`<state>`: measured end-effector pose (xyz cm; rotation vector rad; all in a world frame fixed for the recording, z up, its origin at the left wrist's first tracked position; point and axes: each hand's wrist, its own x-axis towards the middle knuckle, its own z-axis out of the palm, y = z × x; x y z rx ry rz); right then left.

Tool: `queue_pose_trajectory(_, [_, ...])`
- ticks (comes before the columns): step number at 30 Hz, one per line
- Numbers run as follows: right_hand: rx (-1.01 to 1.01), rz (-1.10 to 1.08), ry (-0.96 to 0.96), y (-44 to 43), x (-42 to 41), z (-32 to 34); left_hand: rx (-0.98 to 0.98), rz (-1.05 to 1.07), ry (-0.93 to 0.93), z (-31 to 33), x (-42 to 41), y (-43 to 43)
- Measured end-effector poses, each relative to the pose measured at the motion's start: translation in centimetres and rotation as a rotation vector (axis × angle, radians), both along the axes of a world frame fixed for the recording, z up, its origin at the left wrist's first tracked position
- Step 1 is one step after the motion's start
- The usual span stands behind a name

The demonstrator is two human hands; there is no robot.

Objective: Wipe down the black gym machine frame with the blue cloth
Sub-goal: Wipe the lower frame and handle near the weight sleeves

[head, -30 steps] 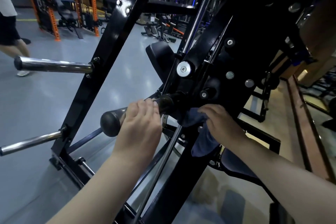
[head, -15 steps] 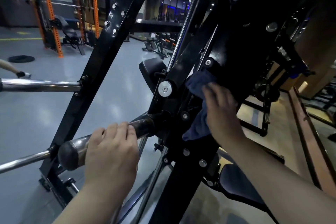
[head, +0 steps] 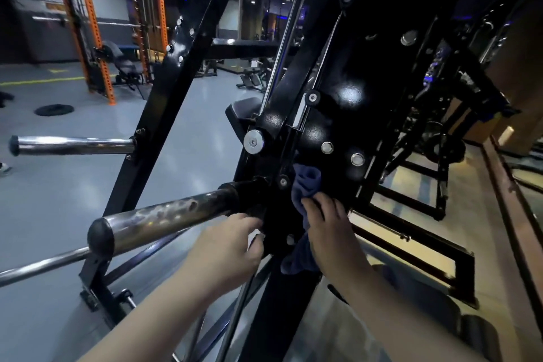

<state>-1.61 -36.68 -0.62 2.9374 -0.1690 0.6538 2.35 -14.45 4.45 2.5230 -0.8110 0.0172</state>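
Right hand is on the job, just below the middle of the view. Its fingers are bent over the cloth and press it against the frame; the thumb is hidden. The cloth bunches out past the fingertips at 11 o'clock from the hand, and a loose tail hangs from under the palm at 7 o'clock. It sits right on the joint where the peg meets the frame, beside a small bolt.

Here is what matters: the frame's long beam leans from 7 o'clock up to 1 o'clock, and most of its glossy black face lies above the right hand, toward 1 o'clock. That hand is the nearer one by far and already touches the metal, so a stroke along the beam looks like the natural call, wrist pushing up and away.

Left hand sits at 9 o'clock of the right one, close beside it, fingers curled in under the peg's collar. Whether they grip anything there, I cannot tell; the fingertips vanish against the dark metal. Both forearms come in from the bottom edge, angled toward each other.
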Motion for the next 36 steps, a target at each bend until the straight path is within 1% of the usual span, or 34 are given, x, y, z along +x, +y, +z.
queue_pose_trajectory(1, [0.046, 0.017, 0.012, 0.3, -0.5, -0.2, -0.061, -0.009, 0.090, -0.1, 0.0, 0.1])
queue_pose_trajectory(3, [0.238, 0.048, 0.025, 1.8, -1.4, 0.2, -0.178, -0.053, 0.276, -0.2, 0.1, 0.3])
queue_pose_trajectory(4, [0.416, 0.038, 0.038, 2.6, -1.7, 1.0, -0.221, -0.068, 0.347, -0.5, 0.5, 0.5])
queue_pose_trajectory(6, [0.920, -0.014, 0.047, 4.7, -2.4, 2.2, -0.246, -0.085, 0.488, -0.9, 1.0, 0.9])
queue_pose_trajectory(7, [1.139, -0.014, -0.007, 5.8, -2.6, 2.5, -0.274, -0.100, 0.560, -0.9, 1.0, 1.1])
queue_pose_trajectory(8, [1.329, 0.001, -0.103, 6.7, -2.8, 2.7, -0.335, -0.108, 0.656, -1.0, 1.0, 1.2])
queue_pose_trajectory(9, [1.504, 0.039, -0.193, 7.7, -3.0, 2.8, -0.433, -0.123, 0.789, -0.9, 0.8, 1.4])
queue_pose_trajectory(11, [1.718, 0.164, -0.251, 9.7, -3.7, 3.2, -0.665, -0.156, 1.067, -0.2, 0.4, 2.0])
queue_pose_trajectory(12, [1.766, 0.216, -0.234, 10.7, -4.1, 3.7, -0.753, -0.175, 1.171, 0.1, 0.2, 2.3])
queue_pose_trajectory(13, [1.789, 0.249, -0.205, 11.5, -4.4, 4.3, -0.821, -0.195, 1.228, 0.3, 0.2, 2.6])
queue_pose_trajectory(14, [1.784, 0.271, -0.175, 11.9, -4.8, 4.6, -0.879, -0.211, 1.241, 0.1, 0.3, 2.8])
queue_pose_trajectory(17, [1.679, 0.268, -0.101, 12.2, -6.1, 4.9, -0.994, -0.210, 1.179, -0.6, 0.4, 3.3])
queue_pose_trajectory(20, [1.473, 0.152, -0.152, 12.1, -7.2, 5.1, -0.995, -0.237, 1.132, -1.2, 0.2, 3.3])
queue_pose_trajectory(21, [1.462, 0.118, -0.182, 12.1, -7.6, 5.3, -1.006, -0.256, 1.136, -1.2, 0.0, 3.4])
queue_pose_trajectory(23, [1.526, 0.090, -0.198, 12.1, -8.1, 5.9, -1.036, -0.288, 1.150, -1.4, -0.2, 3.7])
queue_pose_trajectory(26, [1.503, 0.075, -0.198, 11.5, -8.6, 6.9, -1.018, -0.335, 1.177, -1.5, -0.8, 4.5])
queue_pose_trajectory(27, [1.461, 0.056, -0.224, 11.5, -8.5, 7.5, -1.012, -0.350, 1.174, -1.9, -0.8, 4.8])
queue_pose_trajectory(29, [1.341, 0.033, -0.260, 11.3, -8.3, 8.6, -1.034, -0.346, 1.226, -2.5, -0.9, 5.5])
queue_pose_trajectory(31, [1.249, 0.063, -0.243, 11.2, -8.2, 10.0, -1.022, -0.277, 1.249, -2.6, -1.1, 6.1])
queue_pose_trajectory(32, [1.206, 0.074, -0.220, 11.2, -8.2, 10.6, -0.984, -0.231, 1.208, -2.5, -1.4, 6.3])
queue_pose_trajectory(34, [1.169, 0.068, -0.197, 11.1, -8.3, 11.7, -0.878, -0.175, 1.043, -1.8, -1.9, 6.6])
queue_pose_trajectory(35, [1.204, 0.073, -0.198, 11.1, -8.4, 12.2, -0.845, -0.161, 0.988, -1.4, -1.9, 6.7])
queue_pose_trajectory(36, [1.276, 0.092, -0.200, 11.1, -8.4, 12.5, -0.811, -0.166, 0.972, -0.7, -2.1, 6.6])
